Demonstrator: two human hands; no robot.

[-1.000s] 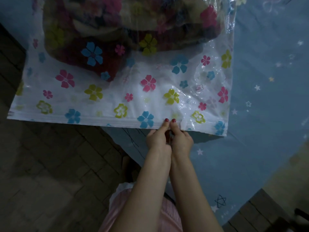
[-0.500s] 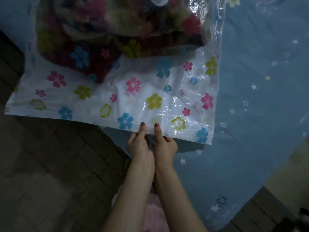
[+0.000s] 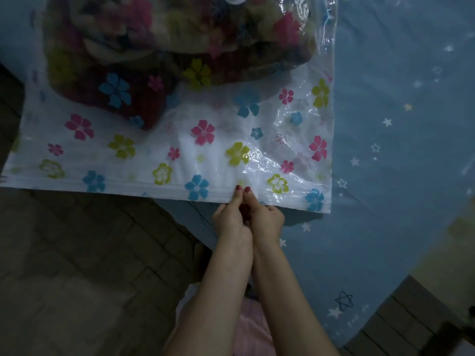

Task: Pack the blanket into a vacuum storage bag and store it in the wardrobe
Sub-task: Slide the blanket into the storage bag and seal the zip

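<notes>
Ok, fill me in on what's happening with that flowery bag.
A person is sealing a vacuum storage bag that lies on a blue star-print bed sheet. The blanket is already inside. The left hand and right hand sit side by side, thumbs pinching the zip strip along the bag's near edge.

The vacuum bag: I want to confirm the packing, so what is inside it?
Inside the vacuum bag lies a folded dark red floral blanket, filling the far part. Its farther folds are out of frame.
</notes>
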